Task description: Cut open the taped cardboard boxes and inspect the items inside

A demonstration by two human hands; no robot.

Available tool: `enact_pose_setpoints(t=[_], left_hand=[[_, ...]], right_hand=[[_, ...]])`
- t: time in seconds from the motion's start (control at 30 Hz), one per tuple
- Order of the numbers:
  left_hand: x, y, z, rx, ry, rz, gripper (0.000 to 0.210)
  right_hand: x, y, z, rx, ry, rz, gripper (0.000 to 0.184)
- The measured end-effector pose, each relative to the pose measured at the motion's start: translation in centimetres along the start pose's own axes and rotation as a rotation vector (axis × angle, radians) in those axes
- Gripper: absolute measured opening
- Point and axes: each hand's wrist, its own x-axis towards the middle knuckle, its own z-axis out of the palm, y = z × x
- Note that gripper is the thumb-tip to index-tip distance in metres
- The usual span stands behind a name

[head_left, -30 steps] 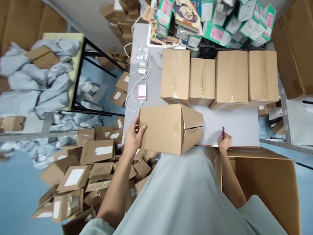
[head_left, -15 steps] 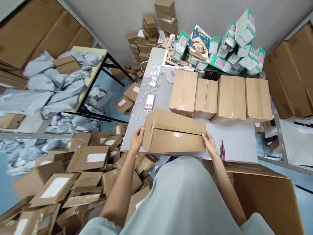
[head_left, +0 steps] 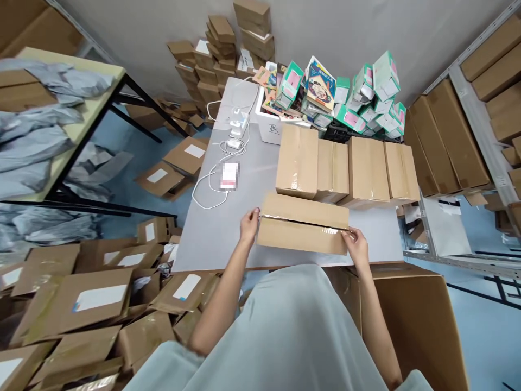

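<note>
A long cardboard box [head_left: 299, 234] lies crosswise near the front edge of the grey table [head_left: 252, 163], its flaps meeting at a narrow dark gap with shiny tape over part of it. My left hand [head_left: 249, 226] pinches its left end at the seam. At the other end, my right hand [head_left: 357, 247] grips the corner by the gap, fingers closed. Just behind stands a row of taped cardboard boxes, among them a tall one [head_left: 297, 160] at the left and another [head_left: 368, 169] further right.
Books [head_left: 320, 87] and green-white small boxes [head_left: 386, 76] are piled at the back, by a white bin [head_left: 269, 130]. A white cable [head_left: 203, 206] runs along the table's left. Opened cartons [head_left: 93, 298] cover the left floor; a large open carton [head_left: 415, 320] stands at my right.
The view has turned, so the surroundings have shifted left. The box has gone from tilted to lying flatter, its flaps facing up, and both hands still hold its ends.
</note>
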Motion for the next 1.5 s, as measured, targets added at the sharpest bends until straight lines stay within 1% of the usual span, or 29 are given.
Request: enact_pose_setpoints(t=[0.03, 0.1, 0.13, 0.17, 0.2, 0.27, 0.33, 0.4, 0.43, 0.5, 0.53, 0.6, 0.63, 0.7, 0.77, 0.83, 0.9, 0.97, 1.03, 1.1, 1.17, 1.2, 1.27, 1.3, 1.33, 1.37, 1.43, 1.47, 1.5], left_hand=[[-0.8, 0.5, -0.9, -0.008, 0.014, -0.001, 0.057], [-3.0, 2.0, -2.3, -0.004, 0.031, 0.070, 0.056], [-4.3, 3.0, -2.8, 0.018, 0.016, 0.174, 0.053], [-5.5, 4.1, -3.0, 0.077, -0.020, 0.316, 0.050], [-6.7, 5.1, -3.0, 0.161, -0.074, 0.455, 0.049], [-8.7, 6.8, -2.3, 0.350, -0.248, 0.684, 0.050], [-10.0, 7.6, -1.3, 0.522, -0.409, 0.827, 0.046], [-11.0, 7.4, -0.4, 0.645, -0.487, 0.896, 0.037], [-11.4, 7.1, -0.2, 0.683, -0.492, 0.914, 0.035], [-12.1, 6.2, -0.1, 0.716, -0.468, 0.936, 0.039], [-12.5, 5.8, -0.3, 0.720, -0.450, 0.947, 0.040], [-13.0, 5.3, -0.7, 0.721, -0.416, 0.976, 0.040], [-13.3, 5.1, -0.9, 0.724, -0.402, 0.990, 0.040], [-13.6, 4.9, -1.1, 0.731, -0.376, 1.013, 0.039], [-14.0, 4.7, -1.3, 0.733, -0.342, 1.035, 0.038], [-14.5, 4.3, -1.4, 0.727, -0.311, 1.054, 0.037], [-15.1, 3.8, -1.5, 0.723, -0.284, 1.058, 0.035], [-15.7, 3.4, -1.6, 0.725, -0.265, 1.049, 0.033], [-16.1, 3.0, -1.5, 0.717, -0.239, 1.037, 0.030], [-16.1, 2.9, -1.3, 0.703, -0.219, 1.018, 0.029], [-15.8, 3.0, -1.0, 0.693, -0.217, 0.976, 0.028], [-15.5, 3.2, -0.8, 0.694, -0.227, 0.948, 0.027], [-15.1, 3.6, -0.6, 0.697, -0.258, 0.897, 0.024], [-14.9, 3.8, -0.5, 0.698, -0.273, 0.882, 0.023], [-14.7, 3.9, -0.4, 0.700, -0.283, 0.876, 0.023], [-14.6, 4.0, -0.4, 0.705, -0.287, 0.879, 0.024], [-14.6, 4.2, -0.3, 0.714, -0.278, 0.888, 0.026], [-14.6, 4.2, -0.3, 0.717, -0.270, 0.890, 0.026], [-14.7, 4.3, -0.3, 0.717, -0.262, 0.886, 0.026]], right_hand=[[-0.4, -0.4, -0.5, -0.028, 0.009, 0.001, 0.064], [-1.3, -1.2, -1.4, -0.070, 0.015, 0.000, 0.068], [-1.7, -1.6, -1.9, -0.076, 0.011, -0.003, 0.071], [-2.2, -2.0, -2.3, -0.068, 0.006, -0.006, 0.073], [-2.6, -2.5, -2.8, -0.052, 0.002, -0.012, 0.074], [-3.5, -3.5, -3.8, -0.027, -0.022, -0.030, 0.071], [-4.2, -4.5, -4.9, -0.054, -0.077, -0.043, 0.062], [-4.3, -5.5, -5.8, -0.141, -0.149, -0.072, 0.053], [-4.0, -5.9, -5.9, -0.198, -0.186, -0.109, 0.050], [-2.6, -6.6, -5.4, -0.325, -0.257, -0.244, 0.045], [-1.6, -6.9, -4.7, -0.393, -0.297, -0.331, 0.046], [0.6, -7.4, -2.9, -0.551, -0.385, -0.488, 0.055], [1.8, -7.6, -2.0, -0.634, -0.428, -0.548, 0.059], [3.7, -8.0, -0.7, -0.772, -0.514, -0.631, 0.057], [5.0, -8.5, -0.5, -0.831, -0.570, -0.687, 0.047], [6.2, -9.4, -1.4, -0.811, -0.578, -0.731, 0.043], [7.5, -10.5, -2.4, -0.773, -0.558, -0.756, 0.044], [9.3, -11.6, -2.9, -0.759, -0.541, -0.755, 0.046], [11.2, -12.5, -2.6, -0.768, -0.537, -0.746, 0.046], [12.5, -13.2, -1.8, -0.787, -0.542, -0.745, 0.046], [12.5, -13.5, -1.0, -0.801, -0.513, -0.772, 0.045], [11.9, -13.5, -0.8, -0.797, -0.466, -0.796, 0.045], [9.9, -13.4, -0.4, -0.771, -0.351, -0.842, 0.044], [8.6, -13.3, -0.3, -0.762, -0.329, -0.856, 0.045], [7.3, -13.1, -0.1, -0.764, -0.363, -0.864, 0.044], [6.1, -12.9, 0.2, -0.780, -0.457, -0.866, 0.044], [4.3, -12.4, 1.0, -0.862, -0.726, -0.847, 0.041], [3.7, -12.1, 1.4, -0.930, -0.837, -0.822, 0.039], [3.4, -11.9, 1.8, -1.007, -0.904, -0.792, 0.037]])
